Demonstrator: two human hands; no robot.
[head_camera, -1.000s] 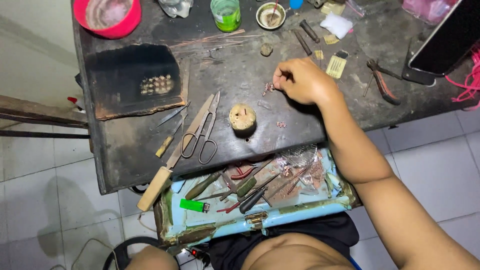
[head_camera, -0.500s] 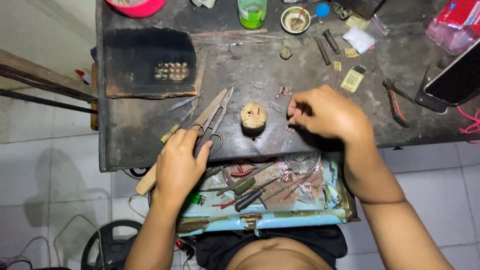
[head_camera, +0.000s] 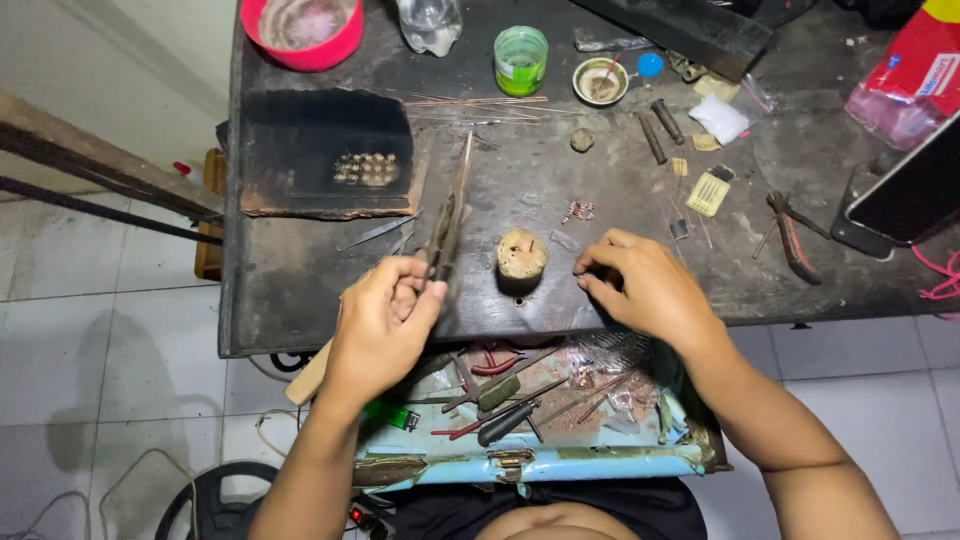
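- Dark, stained metal covers the workbench, which fills the upper half of the head view
- The left hand, at lower centre-left, is clenched around the handles of a pair of long shears; the blades rise from the fist towards the top of the frame, slightly tilted
- The right hand, at centre-right, rests on the bench with fingertips pinched together on something too small to make out
- A pale, round, pitted block sits on the bench between the two hands, just beside the right fingertips and apart from the shears
- A charred black board with a cluster of small rings lies at upper left, above the left hand
- A red bowl is at the top left edge, a green jar and a small dish at top centre
- Pliers lie at the right, well apart from the right hand
- Below the bench edge, an open blue drawer holds assorted hand tools, under both wrists
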